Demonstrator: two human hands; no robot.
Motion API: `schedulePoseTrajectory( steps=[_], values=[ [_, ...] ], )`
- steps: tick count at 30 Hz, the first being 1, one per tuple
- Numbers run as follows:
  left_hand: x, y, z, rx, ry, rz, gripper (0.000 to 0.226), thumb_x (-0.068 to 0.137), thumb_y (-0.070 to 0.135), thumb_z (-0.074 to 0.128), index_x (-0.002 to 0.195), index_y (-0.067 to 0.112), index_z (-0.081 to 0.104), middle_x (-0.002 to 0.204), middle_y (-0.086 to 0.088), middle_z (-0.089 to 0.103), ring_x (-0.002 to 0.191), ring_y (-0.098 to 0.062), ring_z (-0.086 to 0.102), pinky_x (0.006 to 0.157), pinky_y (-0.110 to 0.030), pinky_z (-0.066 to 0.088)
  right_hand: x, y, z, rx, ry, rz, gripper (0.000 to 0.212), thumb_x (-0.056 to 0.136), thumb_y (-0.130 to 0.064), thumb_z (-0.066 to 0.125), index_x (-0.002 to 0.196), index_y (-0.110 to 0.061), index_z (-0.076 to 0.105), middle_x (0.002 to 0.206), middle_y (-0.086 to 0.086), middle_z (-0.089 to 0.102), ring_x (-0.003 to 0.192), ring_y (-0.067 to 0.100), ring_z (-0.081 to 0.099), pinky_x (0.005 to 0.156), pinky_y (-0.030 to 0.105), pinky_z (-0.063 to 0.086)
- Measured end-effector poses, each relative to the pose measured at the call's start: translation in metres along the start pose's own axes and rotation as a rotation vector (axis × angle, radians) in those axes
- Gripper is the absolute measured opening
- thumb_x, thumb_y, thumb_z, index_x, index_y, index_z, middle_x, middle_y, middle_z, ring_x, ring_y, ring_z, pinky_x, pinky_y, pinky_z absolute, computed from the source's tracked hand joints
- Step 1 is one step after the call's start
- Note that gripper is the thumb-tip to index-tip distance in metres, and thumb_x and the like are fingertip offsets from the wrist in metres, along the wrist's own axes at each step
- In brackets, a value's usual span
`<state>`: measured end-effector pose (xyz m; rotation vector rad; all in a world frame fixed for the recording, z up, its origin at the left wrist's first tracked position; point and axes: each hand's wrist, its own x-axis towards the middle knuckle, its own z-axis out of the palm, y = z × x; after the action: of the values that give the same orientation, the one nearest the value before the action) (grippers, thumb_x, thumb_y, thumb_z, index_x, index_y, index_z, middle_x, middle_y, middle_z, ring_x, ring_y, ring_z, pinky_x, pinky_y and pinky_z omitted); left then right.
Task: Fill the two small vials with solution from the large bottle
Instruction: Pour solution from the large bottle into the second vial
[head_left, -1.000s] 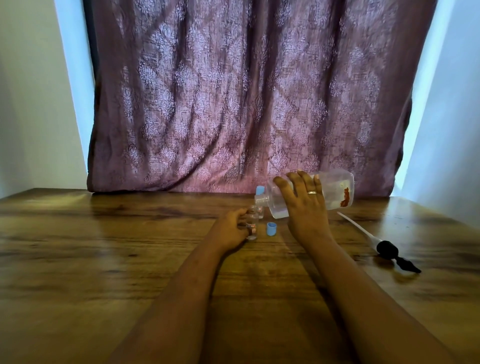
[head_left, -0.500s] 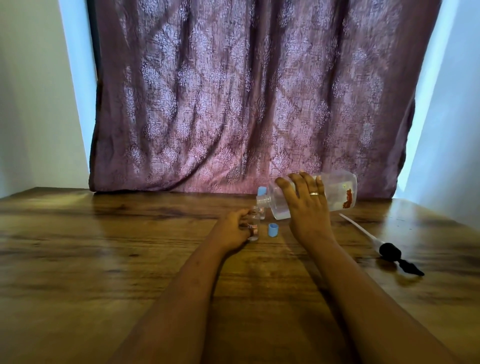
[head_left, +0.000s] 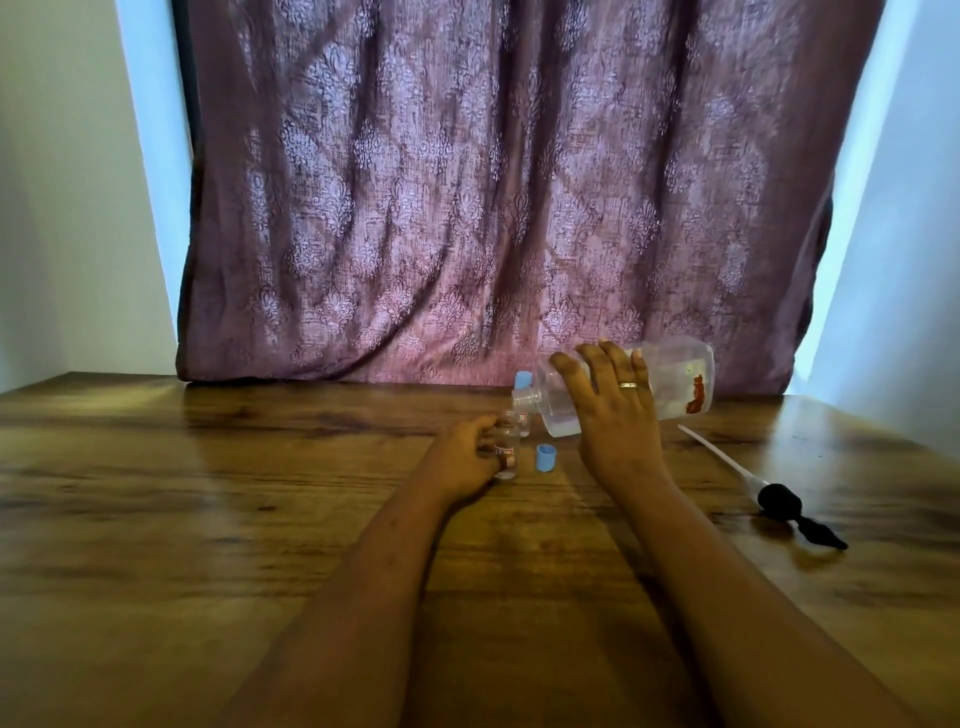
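Note:
My right hand (head_left: 615, 415) grips the large clear bottle (head_left: 675, 384), which is tipped almost flat with its open neck pointing left and slightly down. The neck hangs just above a small glass vial (head_left: 506, 447) that stands on the wooden table (head_left: 208, 493). My left hand (head_left: 465, 457) holds that vial by its side. A second small vial (head_left: 523, 422) stands right behind it, mostly hidden by the bottle neck. One blue cap (head_left: 546, 459) sits on the table between my hands. Another blue cap (head_left: 521, 379) shows behind the bottle neck.
A long pipette with a black rubber bulb (head_left: 779, 500) lies on the table to the right of my right arm. A purple patterned curtain (head_left: 493, 208) hangs along the table's far edge.
The bottle, both hands and the vials have stayed nearly where they were. Only the view has shifted slightly.

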<state>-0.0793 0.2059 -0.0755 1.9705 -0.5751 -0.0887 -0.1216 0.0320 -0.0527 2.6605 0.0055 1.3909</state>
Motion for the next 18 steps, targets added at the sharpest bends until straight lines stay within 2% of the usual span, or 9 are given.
schedulePoseTrajectory(
  steps=[3,7,11,18],
  values=[
    [0.0001,-0.0001,0.0008,0.001,0.014,0.0,0.056,0.088,0.008,0.069,0.14,0.02,0.05,0.127,-0.006,0.066,0.108,-0.03,0.067,0.086,-0.043,0.054,0.0002,-0.0003,0.0001,0.0,-0.005,0.002,0.089,0.051,0.014,0.061,0.13,-0.021,0.038,0.131,0.015,0.05,0.129,0.038,0.037,0.11,0.049,0.019],
    [0.0019,-0.0011,0.0009,-0.005,0.009,0.003,0.057,0.088,0.007,0.069,0.14,0.02,0.049,0.129,-0.005,0.065,0.108,-0.027,0.066,0.078,-0.036,0.052,0.0002,-0.0005,0.0002,0.003,-0.012,0.004,0.091,0.051,0.016,0.06,0.13,-0.021,0.038,0.131,0.016,0.049,0.13,0.039,0.036,0.11,0.05,0.02],
    [0.0004,0.0,0.0002,-0.004,0.006,-0.003,0.058,0.089,0.007,0.068,0.142,0.017,0.047,0.13,-0.005,0.063,0.112,-0.028,0.065,0.095,-0.046,0.052,0.0003,-0.0007,-0.0001,0.005,-0.015,0.006,0.092,0.051,0.016,0.061,0.131,-0.021,0.037,0.132,0.015,0.048,0.131,0.038,0.034,0.111,0.049,0.018],
    [0.0004,0.0006,-0.0001,0.0,0.01,-0.006,0.06,0.09,0.005,0.066,0.144,0.015,0.044,0.135,-0.008,0.06,0.113,-0.029,0.064,0.096,-0.047,0.051,0.0005,-0.0009,-0.0006,0.005,-0.017,0.008,0.092,0.051,0.016,0.061,0.131,-0.021,0.037,0.132,0.016,0.049,0.131,0.039,0.035,0.111,0.048,0.016]
  ],
)
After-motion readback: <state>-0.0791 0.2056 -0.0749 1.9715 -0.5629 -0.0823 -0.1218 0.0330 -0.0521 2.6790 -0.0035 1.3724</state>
